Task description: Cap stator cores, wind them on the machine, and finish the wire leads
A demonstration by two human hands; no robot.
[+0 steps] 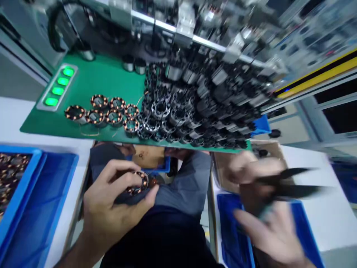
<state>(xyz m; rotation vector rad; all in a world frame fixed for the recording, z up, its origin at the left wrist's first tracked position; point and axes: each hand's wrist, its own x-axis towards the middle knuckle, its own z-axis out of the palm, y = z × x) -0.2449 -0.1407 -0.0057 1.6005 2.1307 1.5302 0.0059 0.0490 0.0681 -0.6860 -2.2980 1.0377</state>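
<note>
My left hand (pixel 108 206), above my lap, has its fingers closed round a copper-wound motor stator (pixel 144 180). Its ring of copper coils faces up between thumb and fingertips. On the right, my right hand (pixel 275 230) is smeared by motion. It grips a pair of dark-bladed scissors (pixel 297 190), blades apart and pointing right, away from the stator. Several more wound stators (pixel 113 117) stand on the green mat (pixel 111 80) beyond my left hand. Beside them, black stators without visible copper (pixel 178 114) stand in packed rows.
A light panel (pixel 57 86) with green lamps lies on the mat's left. Blue bins (pixel 52 208) stand at the left, one holding wound stators. A cardboard box (pixel 223 169) and a blue bin (pixel 231 230) are near my right hand. A machine frame (pixel 200 39) spans the back.
</note>
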